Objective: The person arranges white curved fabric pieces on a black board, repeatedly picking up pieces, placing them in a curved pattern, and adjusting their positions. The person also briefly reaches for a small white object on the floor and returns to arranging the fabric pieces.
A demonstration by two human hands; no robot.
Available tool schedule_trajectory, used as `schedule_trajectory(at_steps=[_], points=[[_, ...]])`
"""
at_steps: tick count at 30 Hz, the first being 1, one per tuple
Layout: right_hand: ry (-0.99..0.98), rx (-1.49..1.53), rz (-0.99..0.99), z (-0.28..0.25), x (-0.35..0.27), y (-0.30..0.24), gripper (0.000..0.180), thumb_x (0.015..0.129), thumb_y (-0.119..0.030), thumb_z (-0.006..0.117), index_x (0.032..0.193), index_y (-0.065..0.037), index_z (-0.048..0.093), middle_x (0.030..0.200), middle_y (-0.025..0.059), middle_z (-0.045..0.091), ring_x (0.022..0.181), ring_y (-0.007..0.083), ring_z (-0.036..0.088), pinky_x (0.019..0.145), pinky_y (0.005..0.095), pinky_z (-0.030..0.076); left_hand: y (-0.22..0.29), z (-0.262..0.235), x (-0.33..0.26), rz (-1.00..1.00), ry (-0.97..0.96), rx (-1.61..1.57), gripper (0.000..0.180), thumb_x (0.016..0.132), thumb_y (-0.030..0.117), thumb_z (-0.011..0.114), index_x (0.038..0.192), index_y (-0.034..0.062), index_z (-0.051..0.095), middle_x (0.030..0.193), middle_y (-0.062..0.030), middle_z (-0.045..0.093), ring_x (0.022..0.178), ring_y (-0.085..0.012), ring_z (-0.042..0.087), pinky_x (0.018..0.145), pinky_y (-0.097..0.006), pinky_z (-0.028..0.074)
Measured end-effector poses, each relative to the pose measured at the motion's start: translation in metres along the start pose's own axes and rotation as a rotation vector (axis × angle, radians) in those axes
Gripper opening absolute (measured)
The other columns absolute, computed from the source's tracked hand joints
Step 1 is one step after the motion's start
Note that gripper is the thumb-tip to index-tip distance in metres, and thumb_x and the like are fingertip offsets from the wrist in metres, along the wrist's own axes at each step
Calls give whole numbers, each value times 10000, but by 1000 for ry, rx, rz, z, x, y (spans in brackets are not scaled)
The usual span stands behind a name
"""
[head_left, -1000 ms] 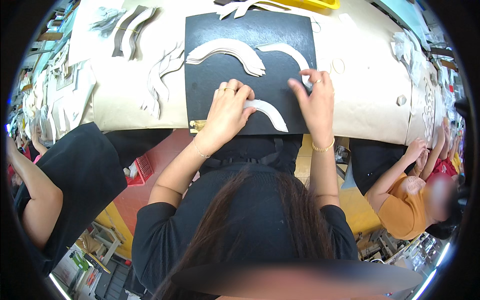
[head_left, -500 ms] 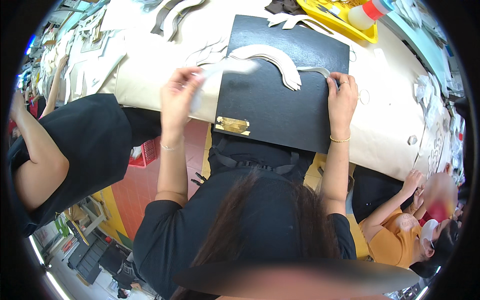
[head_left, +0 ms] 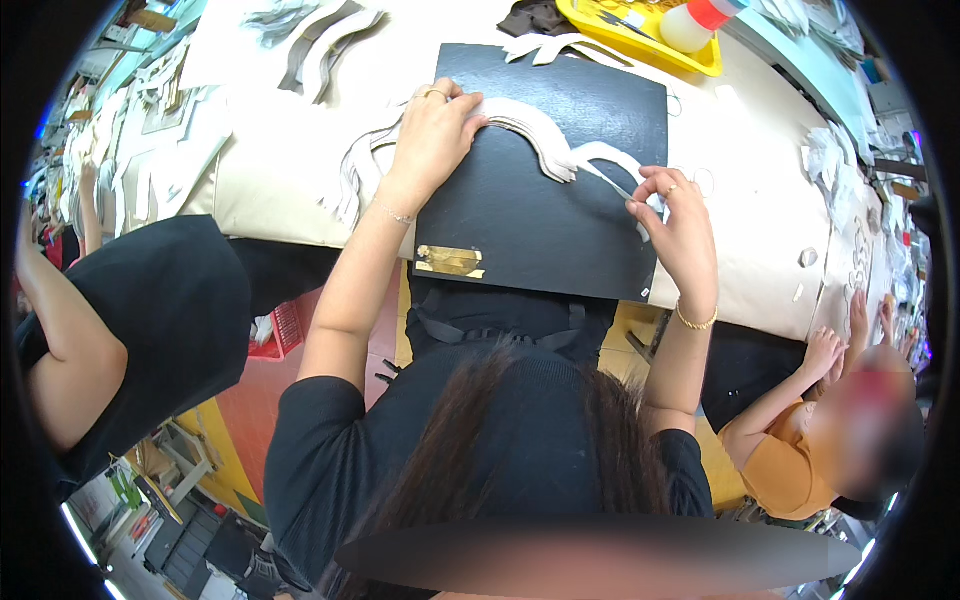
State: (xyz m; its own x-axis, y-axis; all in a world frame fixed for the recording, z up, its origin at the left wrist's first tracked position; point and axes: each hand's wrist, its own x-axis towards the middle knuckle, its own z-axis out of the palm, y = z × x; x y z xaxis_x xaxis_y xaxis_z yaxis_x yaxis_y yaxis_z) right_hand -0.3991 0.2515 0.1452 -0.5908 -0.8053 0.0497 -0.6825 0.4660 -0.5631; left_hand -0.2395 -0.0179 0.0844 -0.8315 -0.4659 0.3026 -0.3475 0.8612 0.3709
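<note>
A fan of white curved strips (head_left: 530, 125) lies stacked on a black board (head_left: 545, 225) in front of me. My left hand (head_left: 437, 137) is at the stack's left end, its bent fingers and thumb closed there; what lies under the fingers is partly hidden. Off the stack's right end, a separate white strip (head_left: 612, 152) arcs toward my right hand (head_left: 682, 220). That hand pinches the end of a thin strip (head_left: 605, 180) between thumb and fingers, over the board's right edge. Left of the board, more white curved strips (head_left: 362, 160) lie loosely by my left wrist.
Several white strips (head_left: 560, 45) rest at the board's far edge. Beyond sits a yellow tray (head_left: 650, 50) with tools and a red-banded bottle (head_left: 690, 25). Darker curved pieces (head_left: 325, 50) lie far left. One person's black sleeve (head_left: 170, 300) is at my left; another in orange (head_left: 775, 470) sits right.
My left hand has come rightward and away from me onto the stack's left end; the blurred white strip it carried no longer shows apart. My right hand has turned, and a strip now arcs beside it.
</note>
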Motion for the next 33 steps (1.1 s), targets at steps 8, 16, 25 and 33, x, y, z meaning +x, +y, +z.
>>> schedule_trajectory(at_steps=[8, 16, 25, 33], points=[[52, 744, 321, -2, -4, 26, 142, 981, -141, 671, 1014, -47, 571, 824, -10, 608, 785, 67, 597, 711, 210, 460, 14, 5, -8, 28, 157, 73, 200, 823, 169, 761, 993, 66, 745, 925, -85, 644, 910, -266, 608, 803, -383, 496], [-129, 1011, 491, 26, 18, 42, 187, 1016, -271, 633, 942, -123, 545, 935, 9, 703, 537, -30, 292, 422, 162, 218, 28, -24, -8, -194, -14, -311, 115, 892, 148, 743, 928, 50, 695, 858, -77, 668, 768, -208, 650, 708, -350, 501], [-204, 1476, 411, 17, 9, 50, 151, 1091, -247, 434, 1121, -102, 406, 1265, 234, 645, 753, 161, 738, 318, 135, 306, 65, -85, -44, -264, -101, -1121, 206, 994, 197, 652, 1001, -6, 617, 920, -81, 708, 863, -143, 680, 780, -265, 526], [-100, 1381, 494, 26, 0, 55, 268, 1116, -234, 307, 1292, -37, 354, 1321, 252, 591, 879, 355, 750, 306, 156, 375, 58, -61, -67, -384, -606, -1631, 206, 971, 206, 672, 982, 3, 635, 977, -112, 678, 882, -164, 675, 808, -293, 526]])
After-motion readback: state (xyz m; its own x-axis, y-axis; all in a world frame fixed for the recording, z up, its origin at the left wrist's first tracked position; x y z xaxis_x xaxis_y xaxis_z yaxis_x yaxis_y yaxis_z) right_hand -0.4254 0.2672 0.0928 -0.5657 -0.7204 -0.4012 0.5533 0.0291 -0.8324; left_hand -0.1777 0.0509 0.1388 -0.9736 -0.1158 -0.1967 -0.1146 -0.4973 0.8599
